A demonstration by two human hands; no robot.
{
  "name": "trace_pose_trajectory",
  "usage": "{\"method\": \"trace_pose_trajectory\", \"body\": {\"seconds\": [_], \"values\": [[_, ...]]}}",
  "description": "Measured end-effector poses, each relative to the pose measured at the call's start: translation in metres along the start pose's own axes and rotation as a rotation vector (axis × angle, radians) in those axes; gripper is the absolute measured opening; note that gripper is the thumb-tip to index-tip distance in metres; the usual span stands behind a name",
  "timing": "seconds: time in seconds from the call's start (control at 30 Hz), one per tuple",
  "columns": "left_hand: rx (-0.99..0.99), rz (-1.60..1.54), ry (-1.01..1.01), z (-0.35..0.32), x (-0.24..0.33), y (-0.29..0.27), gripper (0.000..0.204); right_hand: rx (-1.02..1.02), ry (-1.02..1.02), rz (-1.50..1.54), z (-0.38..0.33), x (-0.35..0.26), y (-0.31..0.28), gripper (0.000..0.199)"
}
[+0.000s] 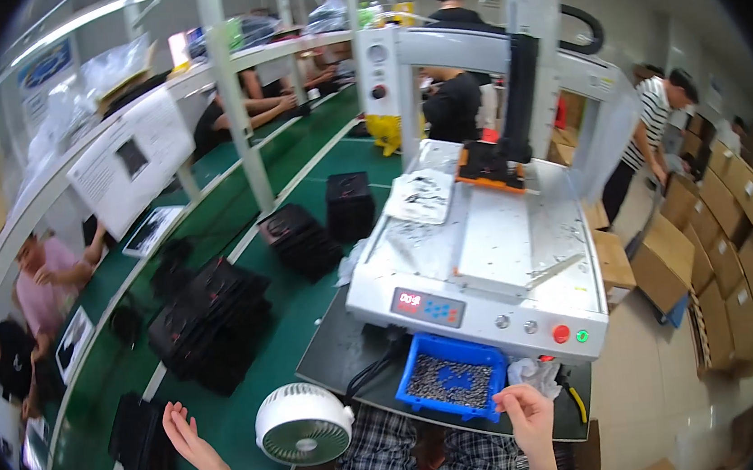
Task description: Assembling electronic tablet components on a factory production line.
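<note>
My left hand (192, 441) is raised near the belt at the lower left, its fingers stretched out and nothing in it. Closest to it is a stack of black flat parts (139, 439). My right hand (527, 409) hovers at the right edge of a blue plastic bin (417, 358). Its fingers are bent together in a pinch; whatever they may hold is too small to make out. Many small metal screws (452, 382) cover the bin's bottom. Behind the bin stands a white benchtop machine (483, 302) with an orange-and-black fixture (490, 167) under its head.
A white fan (304, 423) stands between my hands. Yellow-handled pliers (577, 403) and a crumpled plastic bag (535, 374) lie right of the bin. More black stacks (208, 319) rest on the green belt (312, 318). Cardboard boxes (723, 256) and a person (648, 136) are at the right.
</note>
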State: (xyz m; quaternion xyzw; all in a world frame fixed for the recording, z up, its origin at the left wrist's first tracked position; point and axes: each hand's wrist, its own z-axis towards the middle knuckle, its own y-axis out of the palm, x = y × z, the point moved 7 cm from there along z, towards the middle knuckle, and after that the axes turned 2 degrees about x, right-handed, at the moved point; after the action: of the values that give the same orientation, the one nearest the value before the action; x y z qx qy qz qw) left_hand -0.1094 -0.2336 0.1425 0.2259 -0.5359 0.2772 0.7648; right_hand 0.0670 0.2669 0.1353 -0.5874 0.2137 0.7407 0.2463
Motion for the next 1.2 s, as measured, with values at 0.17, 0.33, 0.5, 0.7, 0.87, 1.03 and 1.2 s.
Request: {"method": "trace_pose_trajectory", "body": {"seconds": [0.17, 0.33, 0.5, 0.7, 0.87, 1.03, 1.2], "values": [[-0.077, -0.19, 0.079, -0.015, 0.035, 0.06, 0.033, 0.087, 0.004, -0.03, -0.011, 0.01, -0.02, 0.009], [-0.139, -0.219, 0.126, -0.05, 0.055, 0.074, 0.025, 0.155, 0.029, -0.052, -0.013, 0.022, -0.026, 0.013], [-0.308, -0.096, 0.44, -0.126, 0.12, 0.09, 0.017, 0.149, -0.005, -0.152, -0.005, 0.025, -0.014, 0.009], [-0.94, -0.201, 1.023, -0.222, 0.1, 0.113, 0.029, 0.075, -0.239, -0.429, 0.002, -0.007, 0.026, 0.007], [-1.217, -0.181, 0.929, -0.273, 0.061, 0.126, 0.025, 0.03, -0.286, -0.518, -0.002, 0.003, 0.033, 0.008], [-1.53, -0.136, 0.009, -0.323, -0.059, 0.14, 0.016, 0.031, -0.286, -0.472, -0.004, 0.01, 0.035, 0.008], [-1.486, -0.161, -1.338, -0.382, -0.16, 0.133, 0.038, 0.047, -0.333, -0.546, -0.007, 0.014, 0.039, 0.007]]}}
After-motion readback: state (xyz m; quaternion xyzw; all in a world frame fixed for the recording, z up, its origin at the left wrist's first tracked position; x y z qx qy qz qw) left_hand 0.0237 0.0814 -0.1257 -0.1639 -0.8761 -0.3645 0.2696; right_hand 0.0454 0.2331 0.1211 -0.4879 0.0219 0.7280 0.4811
